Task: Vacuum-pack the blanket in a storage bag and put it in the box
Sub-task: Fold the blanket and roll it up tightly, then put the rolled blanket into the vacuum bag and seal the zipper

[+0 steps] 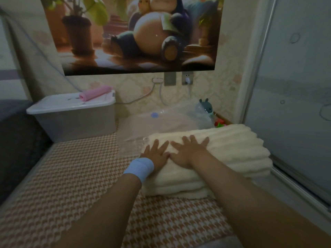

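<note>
Left hand (155,153), a pale blue wristband (141,167) at its wrist, lies flat with fingers spread on the near left end of the folded cream blanket (229,149). Right hand (188,151) presses just beside it, fingers equally splayed; neither grips anything. That blanket rests on a houndstooth bed cover (80,176), its far left corner touching what seems to be the clear storage bag (170,124) with a blue valve (154,115). Further left stands the lidded plastic box (77,120), with a pink roll (96,93) on its lid.
</note>
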Demonstrator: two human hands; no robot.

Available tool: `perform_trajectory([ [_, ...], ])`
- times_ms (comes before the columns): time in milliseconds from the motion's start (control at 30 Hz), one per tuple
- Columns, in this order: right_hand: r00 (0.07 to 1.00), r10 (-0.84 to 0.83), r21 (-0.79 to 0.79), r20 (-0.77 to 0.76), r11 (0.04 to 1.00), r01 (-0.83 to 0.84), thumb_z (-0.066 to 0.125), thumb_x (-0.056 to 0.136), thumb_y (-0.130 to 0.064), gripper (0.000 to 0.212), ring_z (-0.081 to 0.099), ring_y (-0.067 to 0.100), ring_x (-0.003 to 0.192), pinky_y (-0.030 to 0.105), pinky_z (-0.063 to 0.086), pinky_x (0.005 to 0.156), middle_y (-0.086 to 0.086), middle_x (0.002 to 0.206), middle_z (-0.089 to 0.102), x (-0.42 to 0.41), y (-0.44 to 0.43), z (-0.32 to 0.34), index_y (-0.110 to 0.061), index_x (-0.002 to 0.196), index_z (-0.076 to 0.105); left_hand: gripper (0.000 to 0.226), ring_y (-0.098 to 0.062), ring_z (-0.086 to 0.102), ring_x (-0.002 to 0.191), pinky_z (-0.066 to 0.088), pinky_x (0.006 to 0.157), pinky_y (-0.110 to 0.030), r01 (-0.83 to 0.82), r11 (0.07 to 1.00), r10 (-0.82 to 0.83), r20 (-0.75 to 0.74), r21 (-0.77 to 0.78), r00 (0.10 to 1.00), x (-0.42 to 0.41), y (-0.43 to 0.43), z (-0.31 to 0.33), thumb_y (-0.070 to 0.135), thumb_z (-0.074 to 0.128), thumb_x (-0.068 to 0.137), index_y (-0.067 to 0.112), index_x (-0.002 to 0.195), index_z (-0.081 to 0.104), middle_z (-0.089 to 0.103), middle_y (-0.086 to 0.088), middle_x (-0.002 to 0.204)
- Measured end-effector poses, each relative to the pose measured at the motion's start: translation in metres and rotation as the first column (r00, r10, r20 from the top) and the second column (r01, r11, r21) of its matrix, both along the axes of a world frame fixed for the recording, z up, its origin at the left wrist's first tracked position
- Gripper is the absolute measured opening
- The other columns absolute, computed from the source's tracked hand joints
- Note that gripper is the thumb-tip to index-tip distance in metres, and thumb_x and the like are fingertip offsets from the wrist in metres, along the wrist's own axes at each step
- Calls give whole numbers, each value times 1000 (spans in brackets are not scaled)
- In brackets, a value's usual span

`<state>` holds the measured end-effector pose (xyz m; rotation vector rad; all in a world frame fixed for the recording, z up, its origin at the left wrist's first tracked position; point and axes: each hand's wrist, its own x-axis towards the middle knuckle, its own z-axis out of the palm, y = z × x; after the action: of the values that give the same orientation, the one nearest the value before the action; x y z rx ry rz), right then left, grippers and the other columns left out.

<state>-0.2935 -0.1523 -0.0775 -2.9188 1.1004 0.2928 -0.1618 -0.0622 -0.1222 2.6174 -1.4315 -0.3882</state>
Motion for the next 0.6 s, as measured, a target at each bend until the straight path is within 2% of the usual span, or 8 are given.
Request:
perform_trajectory([
  [33,1000,-23,-6,-18,1000,22,14,90,-78,73,-10,34,151,78,-9,106,0,166,-9,4,4,4,-48,154,-2,79,-33,-4,148,6,119,-48,18,1000,-17,-17,23,1000,2,3,4,71,3,79,41,151,7,-12,4,161],
  [67,998,-50,-7,-41,999,49,15,89,-78,75,-9,37,151,78,-8,106,2,166,-8,8,8,7,-46,155,-1,69,-33,1,148,8,120,-45,9,1000,-9,-48,16,999,2,6,11,67,10,87,41,151,6,-11,3,161],
  [167,991,-118,-73,-62,991,114,22,92,-70,77,1,44,150,75,-4,110,11,166,3,23,22,20,-34,158,5,57,-25,12,148,12,119,-36,20,990,-34,-99,-142,995,7,19,29,47,30,101,34,153,11,4,1,162],
  [233,997,-78,-125,26,989,81,31,94,-54,72,12,43,148,71,-2,113,16,162,19,38,33,30,-22,157,17,53,-23,25,144,20,116,-33,-8,951,-30,-118,-309,993,22,29,36,39,37,101,28,152,23,23,-3,158],
  [333,986,45,-95,159,995,-30,37,94,-45,62,28,38,142,65,9,115,14,154,32,73,48,41,-21,151,28,47,-27,48,127,39,103,-31,-162,884,89,-183,-439,979,56,51,40,31,42,100,29,147,35,46,-6,145],
  [433,987,95,-63,130,994,-88,35,97,-43,56,35,38,137,59,18,115,14,151,37,112,61,47,-20,149,34,46,-26,57,113,47,86,-30,-290,880,232,-190,-378,954,96,67,32,27,42,100,32,145,37,50,-4,141],
  [533,988,139,-63,70,989,-135,34,98,-36,52,37,38,135,59,20,114,14,149,38,153,69,36,-19,147,37,53,-26,58,112,51,89,-34,-321,917,305,-101,-236,947,134,75,12,26,50,96,35,145,33,49,-5,142],
  [600,988,147,-34,39,989,-146,37,98,-36,52,38,37,135,57,22,114,13,149,39,172,72,22,-20,147,37,63,-28,56,116,51,93,-38,-283,953,281,-33,-108,959,155,71,-5,26,57,92,37,147,28,45,-7,144],
])
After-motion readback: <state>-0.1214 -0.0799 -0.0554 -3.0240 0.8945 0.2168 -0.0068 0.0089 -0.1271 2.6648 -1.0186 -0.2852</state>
